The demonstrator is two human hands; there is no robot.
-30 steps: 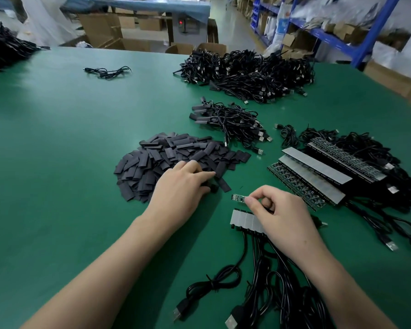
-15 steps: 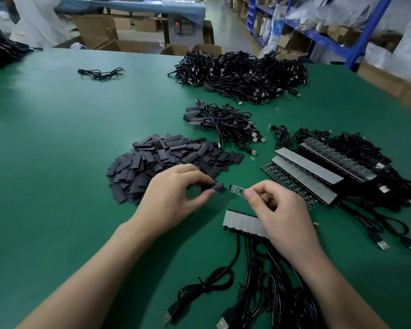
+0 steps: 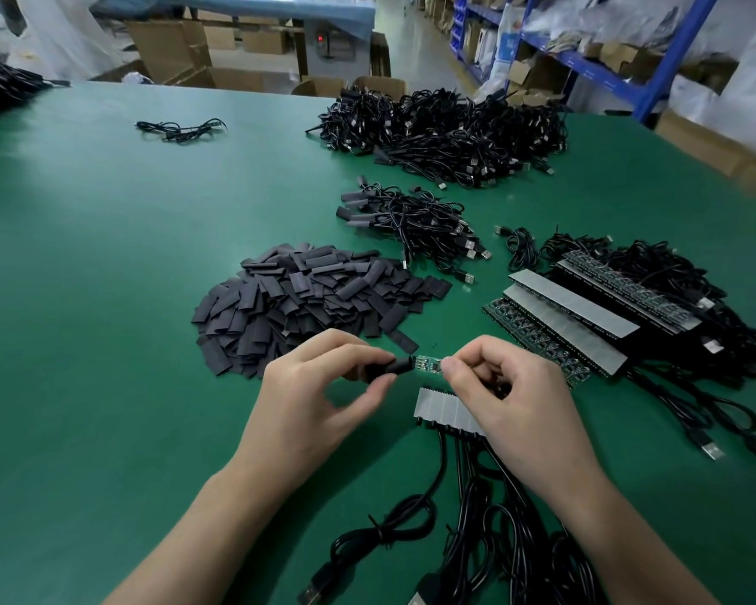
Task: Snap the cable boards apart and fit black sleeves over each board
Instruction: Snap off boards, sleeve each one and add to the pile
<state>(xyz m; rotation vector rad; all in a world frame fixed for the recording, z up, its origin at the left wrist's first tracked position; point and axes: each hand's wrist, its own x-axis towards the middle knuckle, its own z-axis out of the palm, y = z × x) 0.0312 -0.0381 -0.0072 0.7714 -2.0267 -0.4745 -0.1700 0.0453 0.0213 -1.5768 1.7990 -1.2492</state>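
A black sleeve was pinched by the left hand, its mouth at a small board held by the right hand's fingers.

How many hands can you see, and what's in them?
2. The left hand pinches a black sleeve; the right hand pinches a small board. No others show.

I see a green table top filling most of my view. Beyond its far edge at 11 o'clock stand open cardboard boxes, with white plastic sheeting at 10 o'clock. At 12 o'clock a grey cabinet shows a small red light under a blue-covered bench. Blue steel shelving runs off at 1 o'clock, loaded with boxes and bags. Brown cartons line the table's edge at 2 o'clock.
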